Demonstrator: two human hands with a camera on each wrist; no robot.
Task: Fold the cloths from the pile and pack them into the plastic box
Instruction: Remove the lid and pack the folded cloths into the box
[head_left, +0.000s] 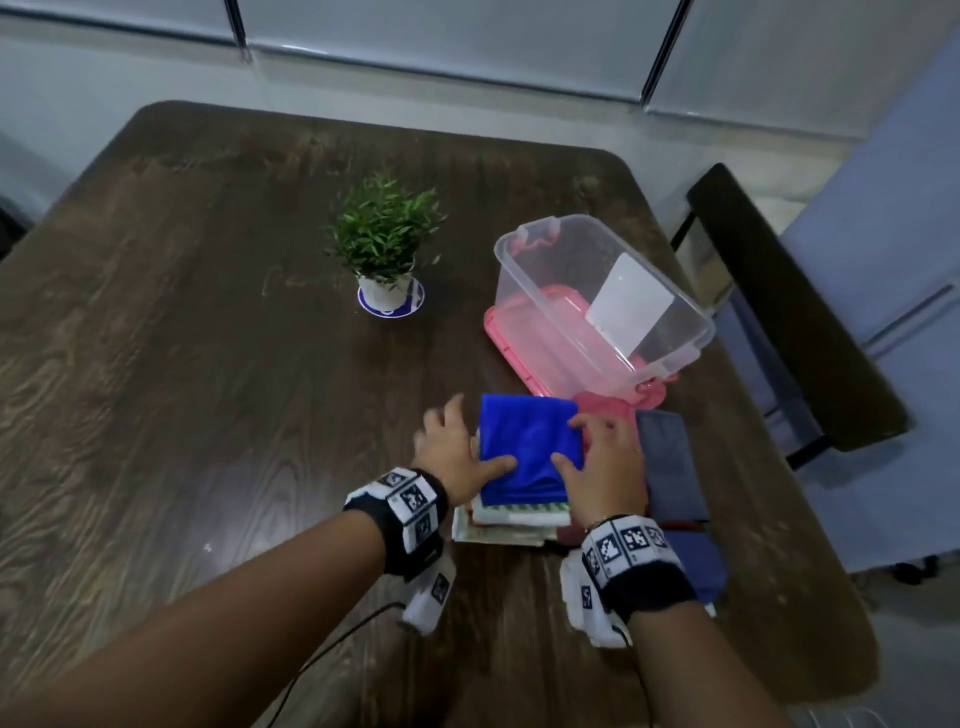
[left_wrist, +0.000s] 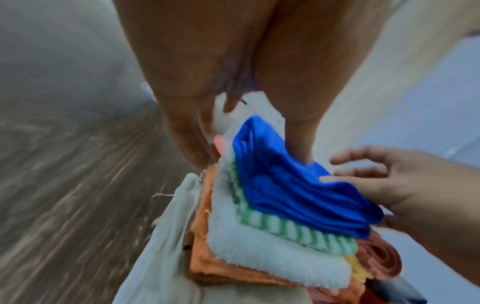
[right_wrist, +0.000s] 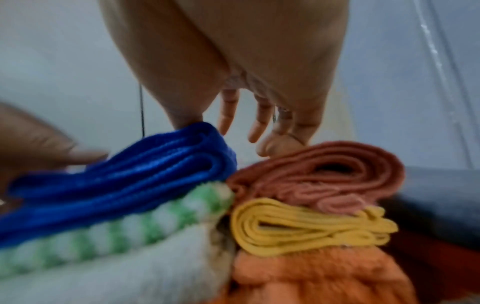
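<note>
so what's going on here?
A person is working on a folded blue cloth that lies on top of a stack of cloths on the table. The left hand and right hand rest on it with straight fingers, one at each side. The plastic box behind the stack, standing on its pink lid, holds no cloth yet. A potted plant stands further left.
</note>
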